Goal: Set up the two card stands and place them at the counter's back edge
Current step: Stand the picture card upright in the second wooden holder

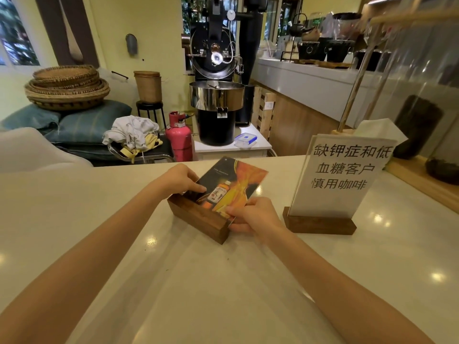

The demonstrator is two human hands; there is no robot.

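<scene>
A dark card with an orange bottle picture (232,186) leans backward in a dark wooden base (198,218) near the middle of the white counter (173,281). My left hand (180,181) grips the card's upper left edge. My right hand (252,216) pinches its lower right corner at the end of the base. To the right stands the second stand, a clear panel with a white sign in black characters (340,175), upright in its wooden base (320,224), a short way in from the counter's back edge.
Behind the counter are a black coffee roaster (216,70), a pink gas cylinder (180,137), a pile of cloths (134,135) and stacked woven baskets (67,86). A glass case on a wooden frame (422,120) rises at the counter's right.
</scene>
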